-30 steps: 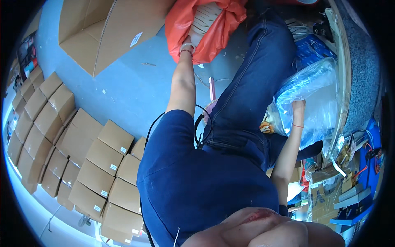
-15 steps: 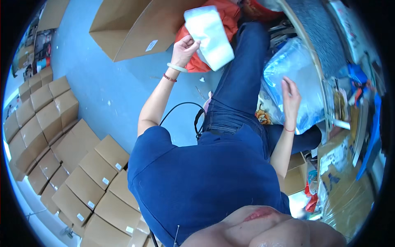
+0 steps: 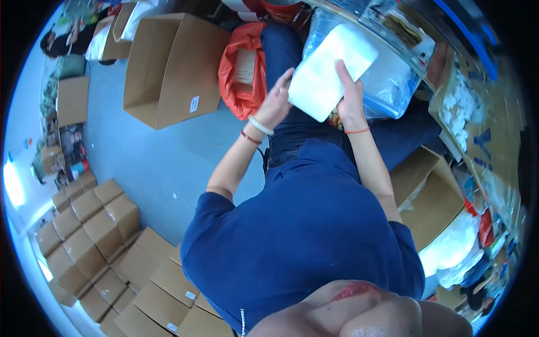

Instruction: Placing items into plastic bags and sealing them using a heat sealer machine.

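Observation:
A flat, white, rectangular plastic-looking packet [image 3: 328,73] is held over my lap, tilted toward the right. My right hand [image 3: 351,101] grips its lower right part, thumb lying across the top face and the other fingers hidden beneath. Beside the packet's left edge is my left hand [image 3: 274,106], its fingers stretched out and apart from one another. Whether those fingertips touch the edge I cannot tell. An orange-red sack [image 3: 227,84] stands open just left of my leg, with pale flat items [image 3: 245,66] inside. Partly behind the packet lies a clear, bluish plastic bundle [image 3: 387,90].
A large open cardboard box [image 3: 191,67] stands on the floor beyond the sack. Stacked closed cartons [image 3: 101,230] fill the lower left. Another open carton [image 3: 429,196] sits by my right elbow. A cluttered workbench [image 3: 477,112] runs along the right. Far left, a person [image 3: 64,42] is visible.
The white packet has gone from my left hand to my right, moving rightward over my lap. My left hand has let go and come nearer. The whole view has turned, bringing the sack's contents into sight.

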Demonstrator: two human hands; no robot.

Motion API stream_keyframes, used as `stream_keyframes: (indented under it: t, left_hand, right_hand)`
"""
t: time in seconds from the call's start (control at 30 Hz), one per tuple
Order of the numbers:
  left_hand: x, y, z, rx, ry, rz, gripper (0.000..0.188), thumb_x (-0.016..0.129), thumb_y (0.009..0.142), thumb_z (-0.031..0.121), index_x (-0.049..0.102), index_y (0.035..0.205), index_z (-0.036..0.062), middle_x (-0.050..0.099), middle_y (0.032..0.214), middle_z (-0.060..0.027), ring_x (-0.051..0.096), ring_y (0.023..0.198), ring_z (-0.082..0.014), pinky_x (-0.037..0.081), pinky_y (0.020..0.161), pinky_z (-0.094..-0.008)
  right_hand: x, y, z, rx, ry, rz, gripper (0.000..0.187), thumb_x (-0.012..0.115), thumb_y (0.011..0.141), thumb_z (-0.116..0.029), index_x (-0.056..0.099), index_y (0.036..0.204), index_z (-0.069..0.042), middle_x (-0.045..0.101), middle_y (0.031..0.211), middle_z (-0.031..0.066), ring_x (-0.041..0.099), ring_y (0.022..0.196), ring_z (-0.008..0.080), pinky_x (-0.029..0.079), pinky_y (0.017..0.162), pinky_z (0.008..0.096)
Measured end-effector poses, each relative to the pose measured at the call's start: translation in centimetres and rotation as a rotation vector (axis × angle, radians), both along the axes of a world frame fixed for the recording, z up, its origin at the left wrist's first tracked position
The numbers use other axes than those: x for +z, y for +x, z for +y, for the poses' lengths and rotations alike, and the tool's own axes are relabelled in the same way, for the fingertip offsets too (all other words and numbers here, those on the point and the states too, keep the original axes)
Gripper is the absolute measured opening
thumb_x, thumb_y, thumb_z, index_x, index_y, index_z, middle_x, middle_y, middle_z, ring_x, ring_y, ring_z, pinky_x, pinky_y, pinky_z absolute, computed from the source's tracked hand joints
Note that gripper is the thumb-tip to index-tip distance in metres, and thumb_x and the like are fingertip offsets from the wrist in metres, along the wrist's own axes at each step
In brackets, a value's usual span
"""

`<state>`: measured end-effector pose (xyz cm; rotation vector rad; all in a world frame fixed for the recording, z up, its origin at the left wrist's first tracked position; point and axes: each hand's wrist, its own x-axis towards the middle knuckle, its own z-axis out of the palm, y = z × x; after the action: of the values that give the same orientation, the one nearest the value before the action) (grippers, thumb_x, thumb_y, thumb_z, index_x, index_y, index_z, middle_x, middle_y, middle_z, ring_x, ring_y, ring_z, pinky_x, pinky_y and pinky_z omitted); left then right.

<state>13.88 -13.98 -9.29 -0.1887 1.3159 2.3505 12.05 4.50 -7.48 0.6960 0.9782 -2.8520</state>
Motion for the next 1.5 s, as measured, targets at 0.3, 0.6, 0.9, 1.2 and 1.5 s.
stream_keyframes:
  t: [0.3, 0.6, 0.9, 1.2, 1.5]
  left_hand:
    - [3.5, -2.2, 7.8, 0.178, 0.171, 0.194, 0.059, 0.074, 0.082, 0.004, 0.046, 0.134, 0.0000, 0.058, 0.126, -0.0114, 0.058, 0.115, -0.0223, 0.047, 0.098, -0.0348]
    - [6.6, -3.0, 6.6, 0.199, -0.269, 0.316, 0.051, 0.079, 0.076, 0.001, 0.049, 0.117, -0.0002, 0.064, 0.108, -0.0100, 0.063, 0.101, -0.0185, 0.052, 0.087, -0.0315]
    - [5.1, -3.6, 6.3, 0.080, -0.032, 0.118, 0.057, 0.079, 0.077, 0.005, 0.055, 0.128, -0.0022, 0.064, 0.121, -0.0120, 0.063, 0.106, -0.0215, 0.049, 0.093, -0.0345]
    - [5.1, -3.9, 8.7, 0.264, -0.349, 0.271, 0.045, 0.078, 0.080, 0.005, 0.060, 0.120, -0.0045, 0.068, 0.108, -0.0092, 0.064, 0.095, -0.0155, 0.051, 0.083, -0.0289]
    - [6.0, -6.0, 6.4, 0.314, -0.633, 0.638, 0.040, 0.079, 0.079, 0.007, 0.060, 0.113, -0.0033, 0.069, 0.102, -0.0087, 0.066, 0.091, -0.0158, 0.053, 0.080, -0.0293]
  right_hand:
    - [0.7, 0.9, -1.2, -0.047, 0.071, 0.093, 0.045, 0.073, 0.088, -0.019, 0.058, 0.125, 0.002, 0.062, 0.123, 0.0090, 0.059, 0.110, 0.0155, 0.047, 0.094, 0.0286]
    - [1.1, 0.5, 8.1, 0.045, 0.058, 0.284, 0.047, 0.068, 0.093, -0.026, 0.054, 0.131, -0.001, 0.061, 0.123, 0.0108, 0.056, 0.116, 0.0163, 0.045, 0.098, 0.0330]
    - [0.9, -0.5, 7.6, 0.036, 0.227, 0.251, 0.043, 0.071, 0.091, -0.020, 0.056, 0.124, 0.003, 0.065, 0.113, 0.0094, 0.063, 0.100, 0.0140, 0.050, 0.086, 0.0270]
    - [1.7, -1.3, 6.6, -0.169, 1.027, 0.160, 0.042, 0.073, 0.089, -0.033, 0.065, 0.111, 0.001, 0.070, 0.102, 0.0088, 0.064, 0.094, 0.0143, 0.048, 0.084, 0.0260]
    - [4.5, -1.7, 6.0, -0.397, 1.539, 0.489, 0.027, 0.073, 0.086, -0.022, 0.066, 0.105, -0.003, 0.064, 0.102, 0.0099, 0.062, 0.094, 0.0243, 0.049, 0.082, 0.0346]
